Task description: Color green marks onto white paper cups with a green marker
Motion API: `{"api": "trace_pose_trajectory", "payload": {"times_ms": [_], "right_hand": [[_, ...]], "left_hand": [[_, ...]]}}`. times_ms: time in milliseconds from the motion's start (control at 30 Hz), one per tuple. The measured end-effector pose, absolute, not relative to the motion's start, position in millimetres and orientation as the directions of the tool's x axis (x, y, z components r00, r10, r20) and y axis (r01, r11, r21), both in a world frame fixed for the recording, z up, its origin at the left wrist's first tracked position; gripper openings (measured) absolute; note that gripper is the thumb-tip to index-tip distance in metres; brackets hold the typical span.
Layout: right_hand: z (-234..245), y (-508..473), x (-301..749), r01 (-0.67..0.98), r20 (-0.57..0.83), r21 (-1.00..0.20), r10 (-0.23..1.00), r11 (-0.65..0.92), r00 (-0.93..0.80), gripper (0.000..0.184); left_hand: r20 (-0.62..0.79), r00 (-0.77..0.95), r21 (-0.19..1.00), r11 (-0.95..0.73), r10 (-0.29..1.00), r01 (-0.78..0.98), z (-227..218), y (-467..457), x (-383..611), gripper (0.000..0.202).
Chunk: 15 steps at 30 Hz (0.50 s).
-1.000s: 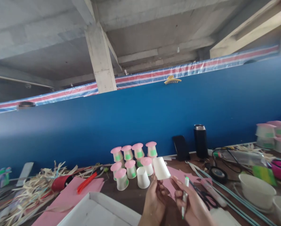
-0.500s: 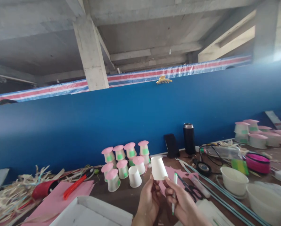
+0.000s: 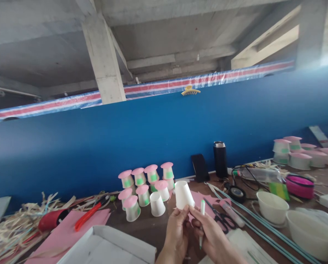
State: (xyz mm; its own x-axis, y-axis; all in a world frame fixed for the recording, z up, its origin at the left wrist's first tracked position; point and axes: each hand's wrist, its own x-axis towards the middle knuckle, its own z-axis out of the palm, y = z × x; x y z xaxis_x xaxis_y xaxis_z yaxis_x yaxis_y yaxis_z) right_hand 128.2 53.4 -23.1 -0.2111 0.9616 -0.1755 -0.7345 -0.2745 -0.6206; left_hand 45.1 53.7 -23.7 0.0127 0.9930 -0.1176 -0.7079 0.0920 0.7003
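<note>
1. Cup (image 3: pixel 184 194): white, upside down, is being held up at the top of the grip, wide rim downward, leaning slightly.
2. Left hand (image 3: pixel 177 231) is pinching the near rim, thumb and fingers closed; right hand (image 3: pixel 210 234) is pinching just beside it, thumb tips nearly meeting, and is also holding a marker (image 3: pixel 202 209), slightly tilted.
3. Handling, as a judgement: likely paper, so very light, thin-walled, a bit springy, not very slippery; wall is probably risking dents under a hard squeeze.
4. Best hold: probably the rim, where both hands are gripping, as the edge should be stiffer than the wall; light pressure should do.
5. Plain white cups: one in the grip, one spare cup (image 3: pixel 157 205) is standing upside down, left of the grip.
6. Pink-topped cups (image 3: pixel 132 212), left of and beyond the grip: eight tops are showing clearly; cups underneath are partly hiding, so full total is uncertain.
7. Right of the grip: one pair of scissors (image 3: pixel 221 219) is lying near, two bowls (image 3: pixel 272 206) are sitting farther off.
8. Beyond the grip: one phone (image 3: pixel 200 168) is leaning, one flask (image 3: pixel 220 159) is standing beside it.
</note>
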Motion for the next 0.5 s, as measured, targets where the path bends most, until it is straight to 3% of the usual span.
{"api": "trace_pose_trajectory", "payload": {"times_ms": [233, 500], "right_hand": [[-26.1, 55.1, 123.2, -0.698, -0.161, -0.695, 0.984, -0.171, -0.080, 0.040], [-23.2, 54.8, 130.0, -0.775, -0.238, -0.523, 0.934, -0.355, -0.267, 0.024]], "left_hand": [[0.009, 0.048, 0.700, 0.028, 0.999, -0.713, -27.0, 53.9, 49.0, 0.024], [-0.023, -0.003, 0.634, 0.012, 1.000, -0.773, -35.3, 57.0, 41.9, 0.022]]}}
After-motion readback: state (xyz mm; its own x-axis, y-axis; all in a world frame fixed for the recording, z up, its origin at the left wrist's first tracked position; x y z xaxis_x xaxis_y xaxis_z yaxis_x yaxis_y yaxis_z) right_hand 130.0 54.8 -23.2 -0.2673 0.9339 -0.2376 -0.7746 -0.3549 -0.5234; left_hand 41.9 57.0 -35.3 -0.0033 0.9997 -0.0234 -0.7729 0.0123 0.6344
